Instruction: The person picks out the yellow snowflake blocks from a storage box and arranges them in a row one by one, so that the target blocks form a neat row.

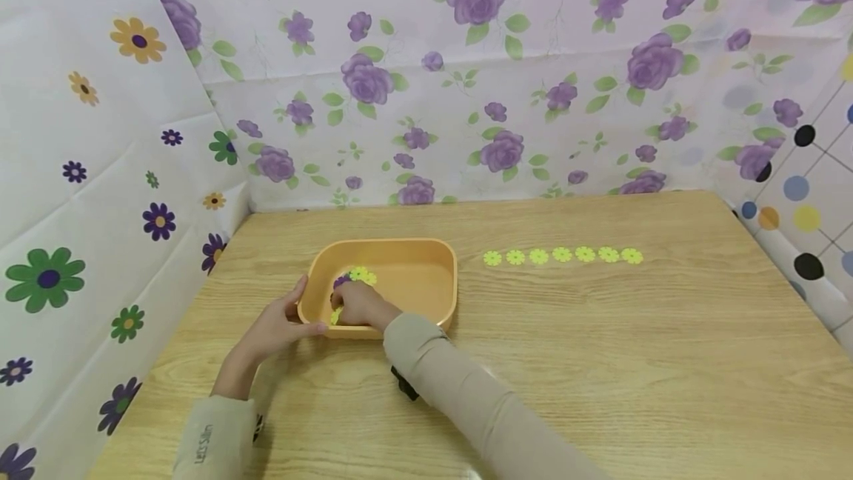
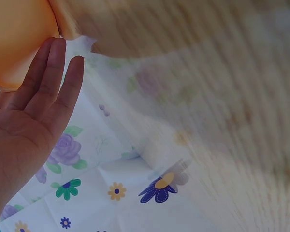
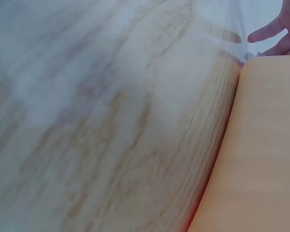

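Note:
A shallow orange plastic tub [image 1: 420, 284] with rounded corners stands on the table. My left hand [image 1: 273, 328] rests against its near left corner, thumb along the near side and fingers by the left wall; in the left wrist view these fingers [image 2: 50, 79] look nearly straight. Inside the tub's left part my right hand [image 1: 362, 304] reaches down among small flower-shaped pieces. Yellow flowers [image 1: 360, 272] and a purple flower [image 1: 341, 281] lie beyond its knuckles, and another yellow flower [image 1: 335, 315] shows below them. The right fingertips are hidden, so a grip on any piece cannot be made out.
Right of the tub, several yellow flower pieces [image 1: 562, 254] form a straight row on the wood-grain table [image 1: 600, 361]. Flower-patterned sheets [image 1: 426, 95] hang behind the table and at its left. A dotted sheet [image 1: 806, 191] borders the right side.

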The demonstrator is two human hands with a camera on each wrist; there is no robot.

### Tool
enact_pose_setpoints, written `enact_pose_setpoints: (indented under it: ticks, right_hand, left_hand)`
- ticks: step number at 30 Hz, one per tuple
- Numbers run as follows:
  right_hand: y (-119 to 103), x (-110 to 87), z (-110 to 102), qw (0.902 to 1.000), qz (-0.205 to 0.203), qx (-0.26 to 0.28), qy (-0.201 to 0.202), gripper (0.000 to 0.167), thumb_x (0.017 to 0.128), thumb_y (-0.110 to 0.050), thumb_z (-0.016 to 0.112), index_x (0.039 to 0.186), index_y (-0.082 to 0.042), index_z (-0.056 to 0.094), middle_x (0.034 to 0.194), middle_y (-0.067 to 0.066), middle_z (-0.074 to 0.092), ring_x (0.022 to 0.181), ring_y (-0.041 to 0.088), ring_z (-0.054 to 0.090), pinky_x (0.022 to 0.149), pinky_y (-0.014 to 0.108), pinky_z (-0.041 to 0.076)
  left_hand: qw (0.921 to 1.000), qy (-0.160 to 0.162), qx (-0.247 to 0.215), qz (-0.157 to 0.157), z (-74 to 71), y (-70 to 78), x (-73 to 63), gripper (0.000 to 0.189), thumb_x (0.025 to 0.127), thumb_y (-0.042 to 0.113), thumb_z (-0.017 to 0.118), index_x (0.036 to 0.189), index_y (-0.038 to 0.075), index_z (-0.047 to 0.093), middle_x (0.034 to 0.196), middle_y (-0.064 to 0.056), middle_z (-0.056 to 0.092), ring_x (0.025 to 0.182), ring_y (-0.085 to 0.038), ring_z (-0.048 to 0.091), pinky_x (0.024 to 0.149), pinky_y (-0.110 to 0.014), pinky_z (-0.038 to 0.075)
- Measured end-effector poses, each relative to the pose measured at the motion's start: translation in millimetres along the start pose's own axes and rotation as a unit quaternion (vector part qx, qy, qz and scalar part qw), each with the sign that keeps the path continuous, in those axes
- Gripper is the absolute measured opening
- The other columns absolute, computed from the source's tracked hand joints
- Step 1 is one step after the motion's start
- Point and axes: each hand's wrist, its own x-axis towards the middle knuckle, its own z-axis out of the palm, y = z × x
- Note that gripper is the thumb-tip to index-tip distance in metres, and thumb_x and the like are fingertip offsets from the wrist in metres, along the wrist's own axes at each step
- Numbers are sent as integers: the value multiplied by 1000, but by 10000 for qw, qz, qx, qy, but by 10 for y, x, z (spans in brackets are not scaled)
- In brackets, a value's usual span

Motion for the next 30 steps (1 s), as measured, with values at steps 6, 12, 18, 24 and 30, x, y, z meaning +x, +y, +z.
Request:
enact_pose_setpoints:
  ticks: [6,12,18,24,30]
  right_hand:
    - [-20,-71,-63,9997,35,199,123,32,75,-10,72,107,-9,67,105,-2,65,98,13,57,79,20,45]
    - [7,-181,-165,9990,21,368,249,28,71,-16,78,96,-8,66,96,-4,64,85,9,55,70,19,45]
    - [37,-282,-324,9978,-101,557,354,33,70,-20,79,97,-9,65,93,-3,61,82,10,52,69,19,43]
    - [96,-405,-436,9950,-119,875,475,33,71,-20,79,98,-10,64,96,-2,60,88,12,52,74,21,43]
    - [201,-503,-569,9934,-307,923,613,31,72,-19,77,98,-9,63,93,-1,58,87,12,51,75,23,42]
  left_hand:
    - [10000,-33,-47,27,7,-5,10,95,78,26,73,143,-3,10,128,-31,44,89,-22,57,76,-23,45]
    - [9999,-59,-125,-3,13,-20,1,95,78,26,73,144,-2,10,128,-31,44,92,-24,58,77,-23,45]
    - [9999,-35,107,-49,-8,1,13,95,79,29,71,144,-1,10,137,-28,35,93,-23,56,83,-34,45]
    - [10000,-43,54,-13,-3,-2,3,94,79,27,72,144,-1,10,136,-29,34,94,-25,57,82,-32,45]
    - [10000,-51,0,-74,-4,9,-1,96,79,27,72,144,-1,9,132,-31,39,97,-26,57,84,-35,44]
